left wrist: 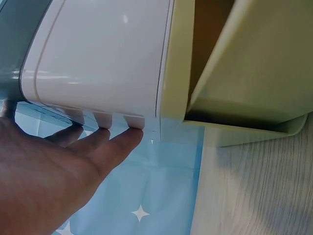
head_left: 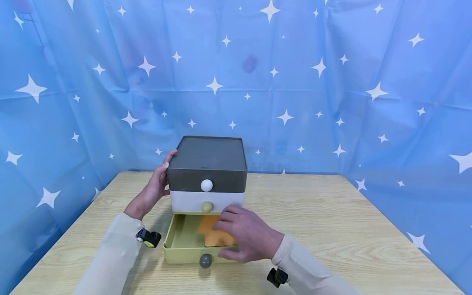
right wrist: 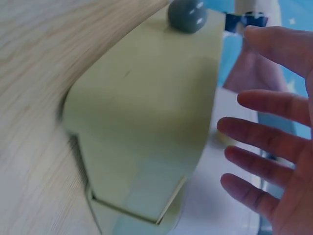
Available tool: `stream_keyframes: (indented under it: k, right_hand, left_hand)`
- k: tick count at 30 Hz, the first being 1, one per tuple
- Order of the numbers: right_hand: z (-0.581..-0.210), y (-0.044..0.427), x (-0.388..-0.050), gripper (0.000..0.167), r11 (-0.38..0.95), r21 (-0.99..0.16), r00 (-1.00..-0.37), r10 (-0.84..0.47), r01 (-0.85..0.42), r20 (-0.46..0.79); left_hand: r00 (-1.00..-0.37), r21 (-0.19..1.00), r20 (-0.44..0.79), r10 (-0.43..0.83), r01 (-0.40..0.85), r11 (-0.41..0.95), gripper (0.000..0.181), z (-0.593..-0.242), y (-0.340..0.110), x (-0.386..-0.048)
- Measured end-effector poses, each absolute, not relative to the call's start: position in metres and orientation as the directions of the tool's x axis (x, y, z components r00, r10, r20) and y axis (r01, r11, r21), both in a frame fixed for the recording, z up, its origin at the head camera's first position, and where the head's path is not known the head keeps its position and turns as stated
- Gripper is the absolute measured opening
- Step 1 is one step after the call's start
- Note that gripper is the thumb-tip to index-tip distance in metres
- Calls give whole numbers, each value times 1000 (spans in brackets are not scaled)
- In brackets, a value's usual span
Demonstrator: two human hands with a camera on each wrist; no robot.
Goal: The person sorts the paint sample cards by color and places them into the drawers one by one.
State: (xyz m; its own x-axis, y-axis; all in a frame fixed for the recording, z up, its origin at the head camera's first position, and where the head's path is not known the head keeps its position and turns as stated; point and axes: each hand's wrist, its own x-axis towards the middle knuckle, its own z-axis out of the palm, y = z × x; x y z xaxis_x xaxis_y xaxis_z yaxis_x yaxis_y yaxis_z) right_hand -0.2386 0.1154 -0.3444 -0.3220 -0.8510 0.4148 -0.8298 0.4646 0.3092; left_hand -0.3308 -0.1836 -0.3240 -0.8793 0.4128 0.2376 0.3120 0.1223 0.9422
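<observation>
A small desktop drawer unit [head_left: 207, 152] has a dark grey top tier, a white middle tier and a green-yellow bottom tier. Its bottom drawer [head_left: 184, 255], with a grey round knob [head_left: 205, 261], is pulled out. A flat orange item [head_left: 213, 237] lies inside; its kind cannot be told. My left hand [head_left: 156, 184] steadies the unit's left side, and in the left wrist view its straight fingertips touch the white wall [left wrist: 102, 54]. Above the drawer's right part hovers my right hand [head_left: 248, 235], fingers spread and holding nothing, covering part of the orange item.
The unit stands on a light wood-grain table [head_left: 313, 221]. A white knob [head_left: 206, 185] and a green knob [head_left: 207, 207] stick out from the upper drawers, both pushed in. Behind the table hangs a blue curtain [head_left: 250, 82] with white stars.
</observation>
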Motion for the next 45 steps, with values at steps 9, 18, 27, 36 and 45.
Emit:
stream_keyframes:
  k: [9,18,27,36,45]
  right_hand:
    - [-335,103,-220,41,398,257,-254,-855,-881,453]
    - [-339,92,-202,42,405,252,-310,-887,-879,343]
    - [-351,88,-200,42,405,203,-366,-907,-891,207]
    - [-362,81,-202,32,434,298,-405,-901,-850,156]
    - [-377,72,-203,19,448,469,-357,-893,-761,274]
  left_hand:
    - [-874,940,246,419,321,116,56,-322,-185,-332]
    - [-882,941,241,404,314,123,57,-324,-186,-332]
    - [-884,941,239,401,314,130,57,-328,-183,-334]
    - [-882,939,245,402,320,128,55,-329,-183,-333]
    - [-884,941,245,398,316,122,55,-327,-184,-332]
